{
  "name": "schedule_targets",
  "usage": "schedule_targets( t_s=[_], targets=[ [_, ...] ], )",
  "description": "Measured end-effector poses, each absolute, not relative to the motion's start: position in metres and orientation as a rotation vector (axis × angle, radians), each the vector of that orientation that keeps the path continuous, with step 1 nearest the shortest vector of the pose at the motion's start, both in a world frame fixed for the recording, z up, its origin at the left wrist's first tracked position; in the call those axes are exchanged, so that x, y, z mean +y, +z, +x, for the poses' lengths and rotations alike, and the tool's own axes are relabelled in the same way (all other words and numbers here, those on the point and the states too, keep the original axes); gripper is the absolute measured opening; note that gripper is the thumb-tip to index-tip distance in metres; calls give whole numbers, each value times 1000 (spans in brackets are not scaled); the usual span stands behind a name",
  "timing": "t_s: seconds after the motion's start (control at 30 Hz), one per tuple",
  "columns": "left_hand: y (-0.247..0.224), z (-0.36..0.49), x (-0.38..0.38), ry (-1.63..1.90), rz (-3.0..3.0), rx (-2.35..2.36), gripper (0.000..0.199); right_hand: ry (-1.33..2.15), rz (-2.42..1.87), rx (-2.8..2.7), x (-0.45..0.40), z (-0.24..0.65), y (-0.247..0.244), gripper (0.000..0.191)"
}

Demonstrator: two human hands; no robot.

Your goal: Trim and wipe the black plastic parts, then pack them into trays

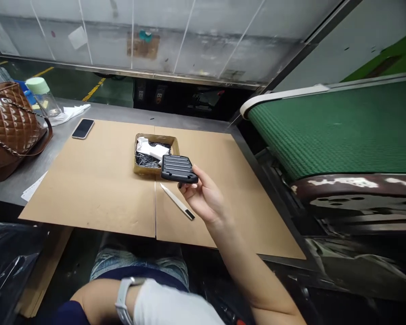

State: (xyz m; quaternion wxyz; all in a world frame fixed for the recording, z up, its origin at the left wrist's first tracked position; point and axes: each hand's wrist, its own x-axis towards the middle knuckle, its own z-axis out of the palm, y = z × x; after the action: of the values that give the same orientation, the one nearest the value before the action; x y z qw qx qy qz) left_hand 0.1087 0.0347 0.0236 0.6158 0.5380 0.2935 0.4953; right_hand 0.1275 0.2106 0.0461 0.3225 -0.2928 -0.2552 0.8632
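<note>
My right hand (205,196) grips the edge of a black ribbed plastic part (178,168) between thumb and fingers, raised above the cardboard and partly in front of a box. That shallow box (139,170) contains small dark pieces (145,160) and white crumpled material (152,148). Below the held part lies a slim pale tool (177,201) with a black end. At the bottom edge, my left hand (176,304) appears covered in white, beyond a wrist with a grey watch; its fingers cannot be made out.
Flat cardboard (104,180) covers much of the grey table (62,135). A phone (83,129) rests at its far left corner, near a brown quilted bag (11,131) and a green-capped bottle (43,95). A green conveyor belt (338,131) stands at the right.
</note>
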Motion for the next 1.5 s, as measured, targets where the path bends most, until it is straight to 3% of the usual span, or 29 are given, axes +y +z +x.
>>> schedule_targets(
  t_s=[0.2, 0.33, 0.43, 0.57, 0.8, 1.17, 1.37, 1.5],
  targets=[
    [4, 48, 69, 1701, 704, 1219, 38, 2305, -799, -514, 178, 130, 20, 12],
    [1, 43, 90, 1859, 480, 1317, 59, 2273, -781, -579, 156, 123, 5, 17],
    [0, 52, 96, 1942, 407, 1369, 47, 2191, -783, -543, 145, 118, 2, 20],
    [-3, 56, 92, 1929, 274, 1411, 31, 2193, -864, -392, 142, 118, 1, 16],
    [-6, 51, 81, 1931, 283, 1200, 35, 2307, -791, -404, 143, 124, -2, 11],
    [2, 50, 79, 1899, 230, 1247, 34, 2343, -818, -636, 130, 128, -18, 39],
    [2, 49, 78, 1876, 254, 1238, 36, 2244, -818, -808, 129, 133, -22, 44],
    [-2, 47, 69, 1716, 428, 1206, 34, 2365, -873, -659, 138, 132, -20, 44]
  ],
)
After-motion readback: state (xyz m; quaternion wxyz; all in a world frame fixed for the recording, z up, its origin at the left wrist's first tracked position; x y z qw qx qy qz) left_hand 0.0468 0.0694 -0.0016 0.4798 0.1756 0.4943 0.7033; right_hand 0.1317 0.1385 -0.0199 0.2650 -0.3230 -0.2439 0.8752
